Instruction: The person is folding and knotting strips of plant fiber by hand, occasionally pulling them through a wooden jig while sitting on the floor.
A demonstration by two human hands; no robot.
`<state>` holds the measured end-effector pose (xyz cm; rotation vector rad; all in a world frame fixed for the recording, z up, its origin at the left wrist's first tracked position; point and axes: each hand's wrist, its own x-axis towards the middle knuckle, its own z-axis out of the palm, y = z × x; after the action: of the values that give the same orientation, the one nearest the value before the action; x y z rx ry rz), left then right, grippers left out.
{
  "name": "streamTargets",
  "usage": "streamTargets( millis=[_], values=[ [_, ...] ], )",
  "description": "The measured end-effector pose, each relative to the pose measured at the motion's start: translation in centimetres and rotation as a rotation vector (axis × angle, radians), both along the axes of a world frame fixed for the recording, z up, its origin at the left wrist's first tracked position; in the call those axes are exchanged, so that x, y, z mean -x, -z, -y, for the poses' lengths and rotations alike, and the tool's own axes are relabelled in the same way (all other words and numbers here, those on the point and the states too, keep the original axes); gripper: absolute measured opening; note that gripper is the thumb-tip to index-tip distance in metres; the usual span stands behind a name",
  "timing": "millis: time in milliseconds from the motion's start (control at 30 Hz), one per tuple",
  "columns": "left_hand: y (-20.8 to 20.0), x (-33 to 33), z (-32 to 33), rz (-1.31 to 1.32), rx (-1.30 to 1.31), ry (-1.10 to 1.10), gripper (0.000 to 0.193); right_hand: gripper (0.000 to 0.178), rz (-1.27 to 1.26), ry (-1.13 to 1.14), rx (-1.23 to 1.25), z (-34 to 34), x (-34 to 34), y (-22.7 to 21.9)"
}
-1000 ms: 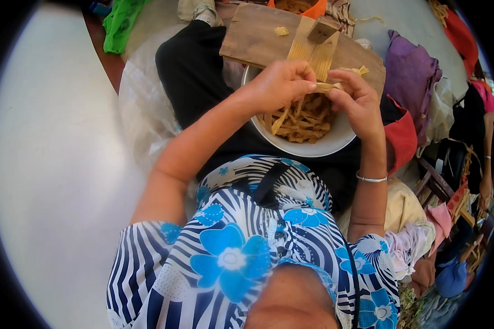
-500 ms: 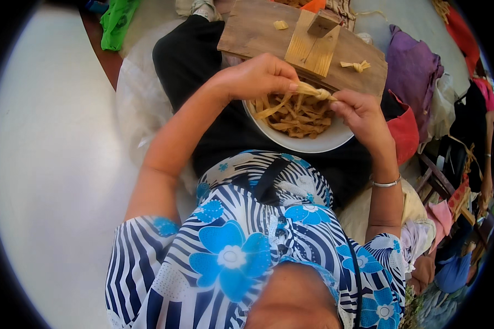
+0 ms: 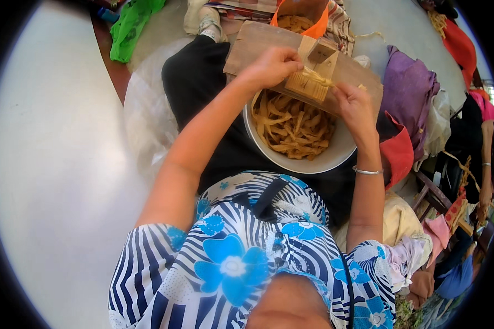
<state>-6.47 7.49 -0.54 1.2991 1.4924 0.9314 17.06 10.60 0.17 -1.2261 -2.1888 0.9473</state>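
Between my hands stretches a knotted yellow-tan strip [image 3: 318, 78], held just above a wooden board [image 3: 252, 45] with a lighter wooden block fixture [image 3: 304, 88] on it. My left hand [image 3: 276, 64] pinches one end of the strip, and my right hand [image 3: 352, 104] pinches the other. What the strip is made of, I cannot tell. Nearer to me, a white bowl [image 3: 296, 166] rests at my lap, filled with many loose strips [image 3: 293, 129] of the same kind.
An orange container [image 3: 319, 26] with more strips stands beyond the board. Purple cloth [image 3: 409, 88] and red cloth [image 3: 398, 153] lie to the right. A green plastic bag [image 3: 127, 35] is at far left. Another person's arm [image 3: 487, 159] shows at the right edge.
Both hands have moved away from me with the strip, from over the bowl to over the wooden block. The view has shifted, showing more of the bowl and orange container.
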Motion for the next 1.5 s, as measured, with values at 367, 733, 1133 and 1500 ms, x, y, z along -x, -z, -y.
streamTargets(
  millis=[367, 733, 1133, 1500],
  values=[
    [-2.5, -4.4, 6.4, 0.222, 0.15, -0.105, 0.012, 0.016, -0.179, 0.019, -0.524, 4.4, 1.5, -3.1],
    [-8.4, -2.9, 7.1, 0.101, -0.049, 0.245, 0.022, 0.017, -0.284, -0.258, 0.631, 8.6, -0.8, -7.2],
    [-4.3, -8.2, 6.9, 0.694, 0.171, 0.006, 0.014, 0.025, -0.315, 0.193, -0.29, 6.0, 2.5, -0.9],
    [-1.2, -5.8, 8.0, -0.511, -0.337, 0.147, 0.01, 0.015, -0.162, 0.093, 0.306, 6.7, -0.3, 2.8]
  ],
)
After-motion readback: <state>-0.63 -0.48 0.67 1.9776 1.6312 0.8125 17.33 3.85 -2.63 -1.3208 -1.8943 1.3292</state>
